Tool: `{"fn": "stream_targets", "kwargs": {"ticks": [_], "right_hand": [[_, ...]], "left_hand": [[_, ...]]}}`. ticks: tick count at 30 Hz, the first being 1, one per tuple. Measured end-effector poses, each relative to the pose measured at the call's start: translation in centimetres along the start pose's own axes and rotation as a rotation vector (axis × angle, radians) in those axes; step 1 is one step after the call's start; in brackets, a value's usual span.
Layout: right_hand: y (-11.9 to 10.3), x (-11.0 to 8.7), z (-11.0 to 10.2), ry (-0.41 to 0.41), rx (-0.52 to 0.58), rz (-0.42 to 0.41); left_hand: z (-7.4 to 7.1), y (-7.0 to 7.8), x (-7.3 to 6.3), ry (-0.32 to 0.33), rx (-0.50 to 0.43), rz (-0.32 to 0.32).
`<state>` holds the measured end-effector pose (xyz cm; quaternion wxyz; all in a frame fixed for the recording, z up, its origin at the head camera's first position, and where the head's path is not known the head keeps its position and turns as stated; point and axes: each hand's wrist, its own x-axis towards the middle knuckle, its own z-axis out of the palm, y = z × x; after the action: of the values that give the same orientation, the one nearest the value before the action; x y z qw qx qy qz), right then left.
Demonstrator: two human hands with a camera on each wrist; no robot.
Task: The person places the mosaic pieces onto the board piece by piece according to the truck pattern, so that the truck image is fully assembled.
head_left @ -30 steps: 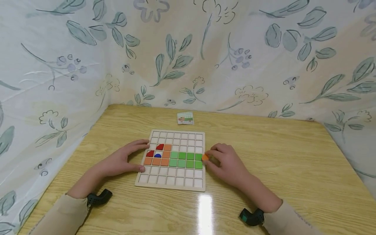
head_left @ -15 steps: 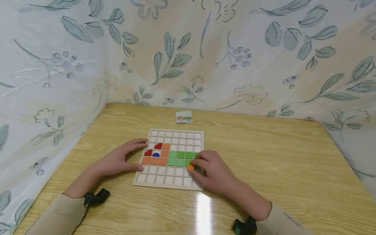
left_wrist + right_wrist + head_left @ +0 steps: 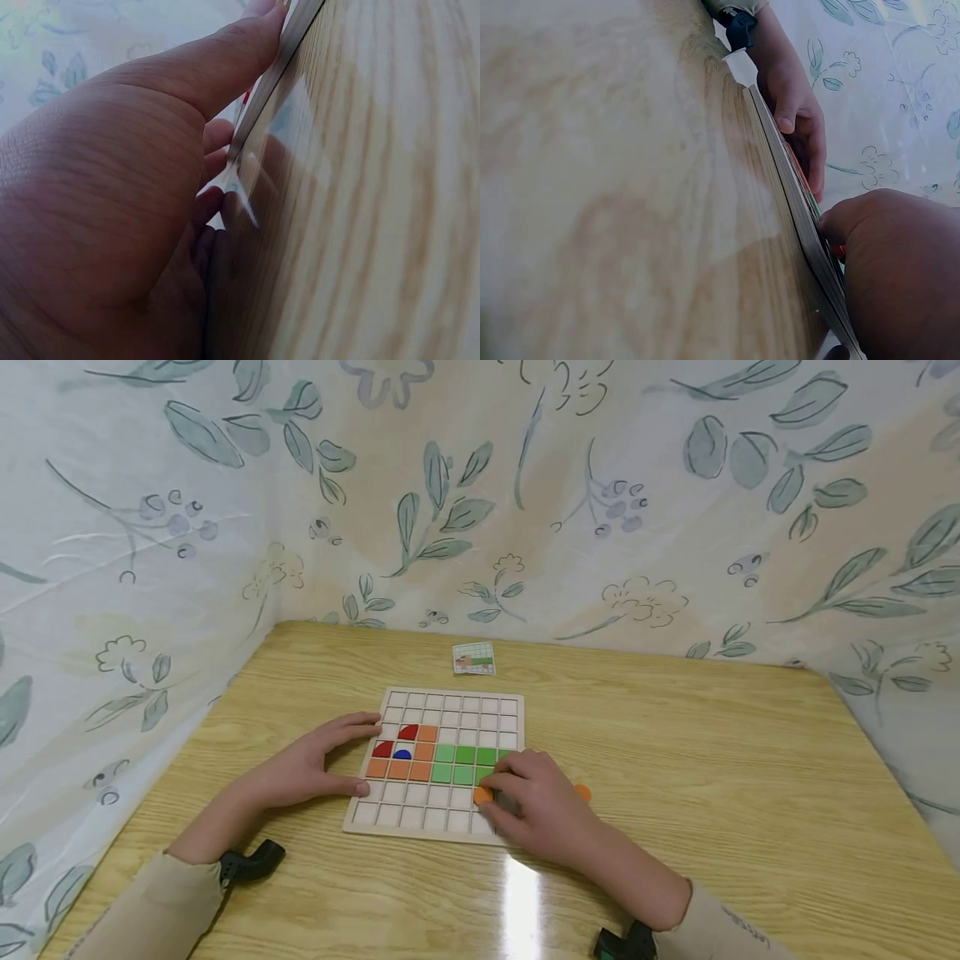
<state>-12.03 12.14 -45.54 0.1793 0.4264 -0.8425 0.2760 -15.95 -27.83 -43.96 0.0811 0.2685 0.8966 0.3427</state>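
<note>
A wooden grid board [image 3: 420, 837] lies flat on the table, with red, orange, green and blue pieces set in its squares. My left hand [image 3: 303, 768] rests against its left edge, thumb and fingers apart and touching the rim. Over the lower right part of the board, my right hand [image 3: 543, 802] pinches a small orange round piece [image 3: 482, 796] between thumb and fingers, just below the green squares [image 3: 464, 774]. That hand hides the board's right edge and some green pieces. In the right wrist view, the thumb [image 3: 838, 219] is close to the board's surface.
A small printed card [image 3: 473, 658] with a coloured grid picture lies behind the board. Another orange round piece [image 3: 583, 793] lies on the wooden table [image 3: 712, 760], right of my right hand. Patterned cloth [image 3: 525, 527] hangs along the back and left sides.
My right hand has moved left and slightly down with the orange round piece, from the board's right edge to over its lower squares. The other orange piece has come into view. My left hand stays put.
</note>
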Motion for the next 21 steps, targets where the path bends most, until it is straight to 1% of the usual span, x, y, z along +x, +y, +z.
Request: {"fn": "stream_targets", "kwargs": {"ticks": [9, 14, 21], "right_hand": [[-0.22, -0.16, -0.19, -0.005, 0.011, 0.015], [-0.17, -0.12, -0.13, 0.001, 0.015, -0.001], [-0.06, -0.12, -0.14, -0.015, 0.025, 0.015]], "left_hand": [[0.11, 0.00, 0.11, -0.008, -0.001, 0.000], [0.10, -0.06, 0.03, -0.005, 0.001, 0.000], [0.17, -0.10, 0.05, -0.001, 0.007, 0.000]]}}
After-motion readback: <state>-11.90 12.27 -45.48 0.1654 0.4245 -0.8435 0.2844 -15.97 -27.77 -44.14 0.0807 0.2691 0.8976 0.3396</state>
